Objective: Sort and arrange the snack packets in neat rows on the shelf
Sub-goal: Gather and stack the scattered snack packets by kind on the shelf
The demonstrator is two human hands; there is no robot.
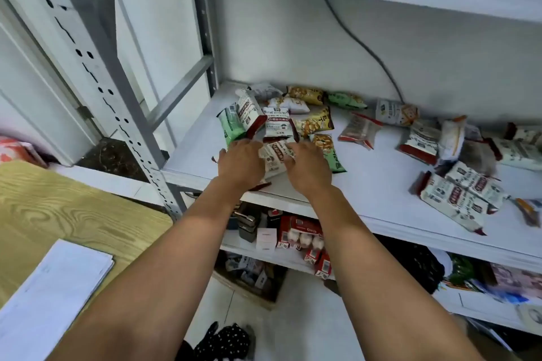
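Nearest, bottom left: wooden counter (58, 208), stack of white paper (50, 296) lying on it. Below the working level: lower shelf (272, 255) with red boxes (296, 233).

At the front edge of the white shelf (366, 179): left hand (240, 163) and right hand (308, 168), side by side, both palm down, fingers stretched forward, not wrapped round anything visible.
Between them, touching both: white-and-red snack packet (274, 157), lying flat, flanked left and right by the hands.
Under the left hand: red edge of another packet (259, 185) poking out at the shelf lip.
Just right of the right hand: green-and-yellow packet (333, 155); touching or not, can't tell.

Just beyond the fingertips: loose heap of green packet (231, 126), tilted white packet (249, 110), dark-red-ended packet (275, 123) and yellow nut packet (315, 121). Overlapping, mixed angles.

Further back, near the wall: small yellow packet (305, 94) beside a flat green packet (346, 100).

Well right of both hands: clear red-edged packet (359, 129), then scattered white-and-red packets (457, 199) at far right.

On the back wall: dark cable (366, 50).
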